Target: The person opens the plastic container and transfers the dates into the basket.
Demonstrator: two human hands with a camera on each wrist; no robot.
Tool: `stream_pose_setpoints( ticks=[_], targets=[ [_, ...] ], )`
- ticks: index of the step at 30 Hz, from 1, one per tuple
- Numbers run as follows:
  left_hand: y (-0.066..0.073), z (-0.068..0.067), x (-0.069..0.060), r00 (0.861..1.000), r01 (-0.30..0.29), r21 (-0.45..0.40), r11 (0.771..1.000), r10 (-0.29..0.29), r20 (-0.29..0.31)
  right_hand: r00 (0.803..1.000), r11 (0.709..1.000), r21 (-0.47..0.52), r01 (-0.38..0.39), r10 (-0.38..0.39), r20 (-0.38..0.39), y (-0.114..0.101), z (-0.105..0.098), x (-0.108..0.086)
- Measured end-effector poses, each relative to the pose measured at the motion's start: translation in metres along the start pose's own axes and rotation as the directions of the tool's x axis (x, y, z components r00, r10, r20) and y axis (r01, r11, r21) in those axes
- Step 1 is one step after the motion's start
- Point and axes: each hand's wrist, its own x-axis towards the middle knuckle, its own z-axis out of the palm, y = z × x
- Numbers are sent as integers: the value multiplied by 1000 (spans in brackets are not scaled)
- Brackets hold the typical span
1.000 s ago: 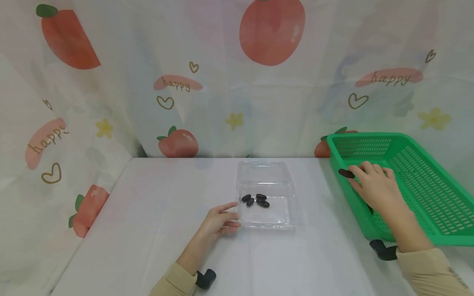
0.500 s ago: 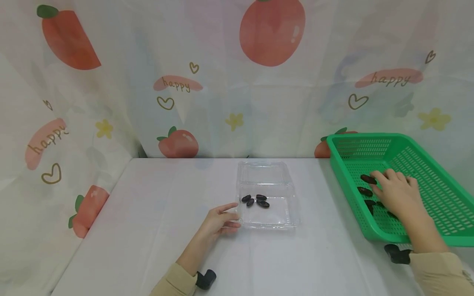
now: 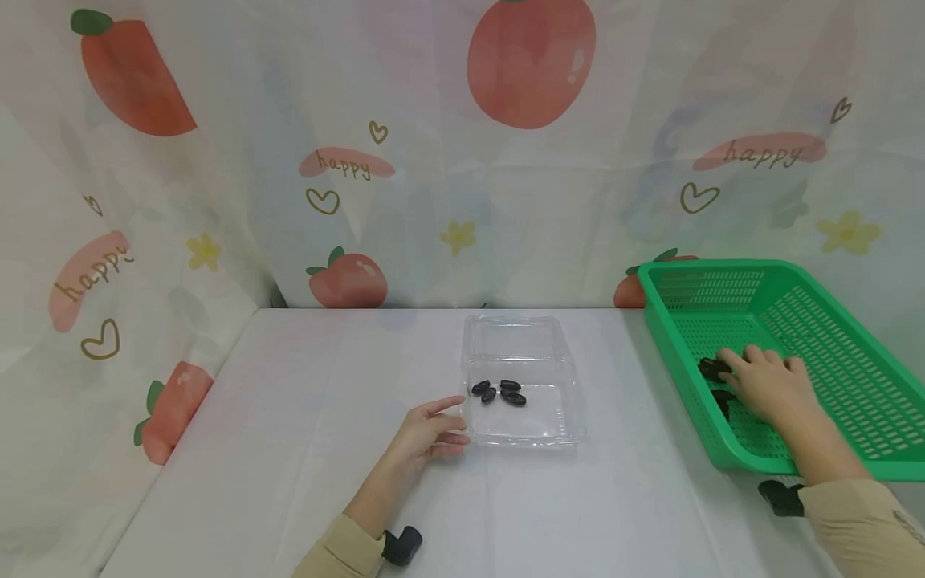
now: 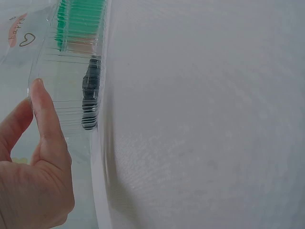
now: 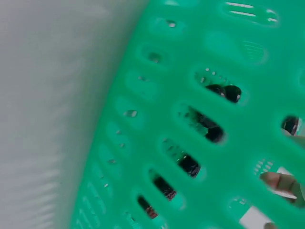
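Several dark oval pieces [image 3: 512, 397] lie toward the back of the open clear plastic box [image 3: 535, 421]. Relaxed fingers of my left hand [image 3: 426, 433] touch the box's left side; the left wrist view shows this hand [image 4: 43, 181] against the clear wall [image 4: 59, 90], dark pieces [image 4: 90, 93] inside. Down in the green basket [image 3: 682, 401], my right hand [image 3: 773, 389] pinches a dark oval piece [image 3: 712, 368] at its fingertips, close against another. More dark pieces [image 3: 722, 404] lie just below it. Through the basket's slots, the right wrist view shows dark pieces [image 5: 189, 165] and fingers [image 5: 283, 183].
The green basket stands at the table's right side, its front rim [image 3: 831, 470] under my right forearm. The box's raised lid [image 3: 515, 337] leans away at the back. A patterned cloth [image 3: 419, 193] hangs behind the white table [image 3: 311, 401].
My right hand has moved right and down into the basket, carrying the dark piece from over the left rim to beside the other pieces. My left hand and the box have stayed put.
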Motion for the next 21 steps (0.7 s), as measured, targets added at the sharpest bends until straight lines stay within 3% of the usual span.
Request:
stream_pose_setpoints(
  ticks=[7, 21],
  targets=[
    [1, 1, 0, 1000, -5, 12, 1000, 5, 3, 999, 999, -49, 23, -22, 33, -1, 8, 1],
    [2, 1, -1, 1000, 3, -2, 1000, -3, -10, 993, 998, -29, 58, -55, 100, -7, 10, 3]
  ],
)
